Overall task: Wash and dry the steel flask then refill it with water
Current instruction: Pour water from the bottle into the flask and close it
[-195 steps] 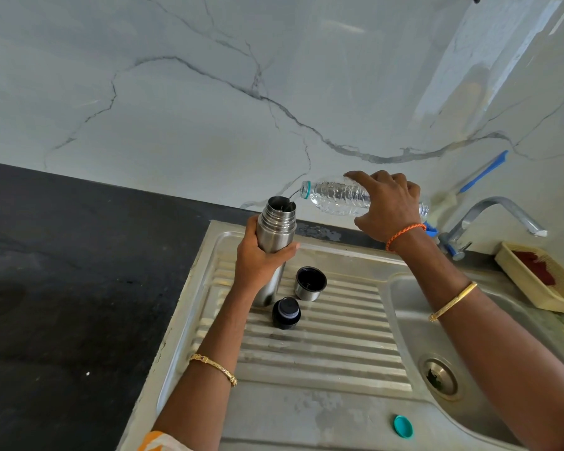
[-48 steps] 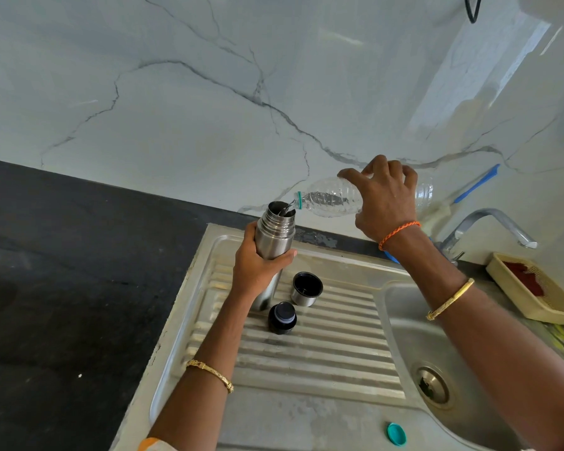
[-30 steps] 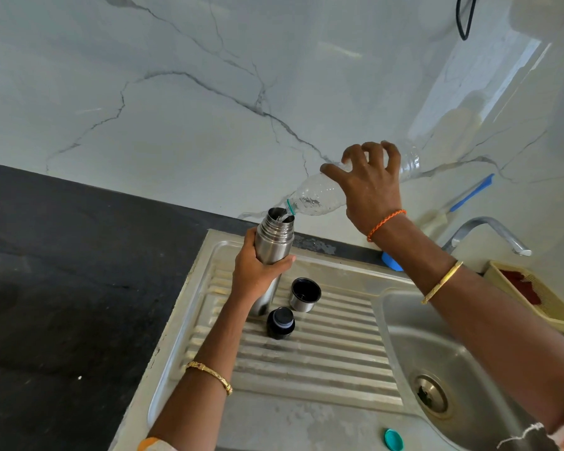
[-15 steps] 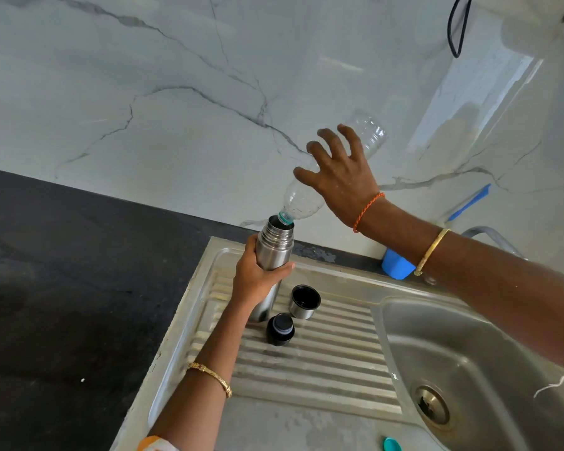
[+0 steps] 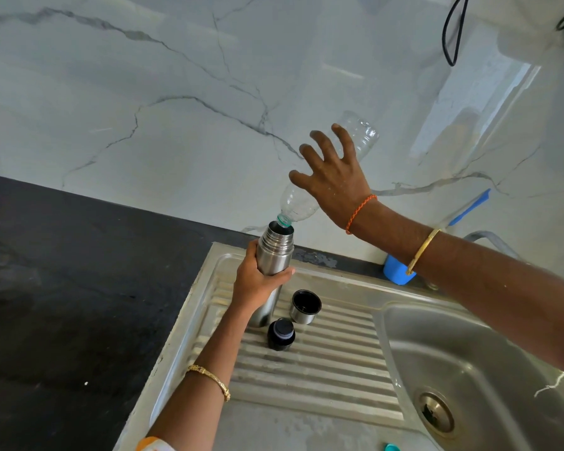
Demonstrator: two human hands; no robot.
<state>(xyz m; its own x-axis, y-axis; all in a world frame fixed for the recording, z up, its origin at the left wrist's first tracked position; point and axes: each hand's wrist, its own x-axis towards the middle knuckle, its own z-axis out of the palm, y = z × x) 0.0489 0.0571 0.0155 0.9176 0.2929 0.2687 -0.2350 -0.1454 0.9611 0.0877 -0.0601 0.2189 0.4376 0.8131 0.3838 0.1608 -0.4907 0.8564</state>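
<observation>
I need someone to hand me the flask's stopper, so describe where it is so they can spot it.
Look at the ribbed steel draining board left of the sink bowl. Nearest its front stands the short black round stopper, beside the upright steel flask. Unlike the neighbouring steel cup, it is all black.

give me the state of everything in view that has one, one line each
steel flask: upright on the drainboard, mouth open, gripped by the left hand
plastic bottle: tipped steeply, neck at the flask's mouth, looks nearly empty, held by the right hand
steel cup: standing mouth up, nothing visible inside
black stopper: off the flask, standing on the drainboard
teal bottle cap: off, lying at the sink's front edge
</observation>
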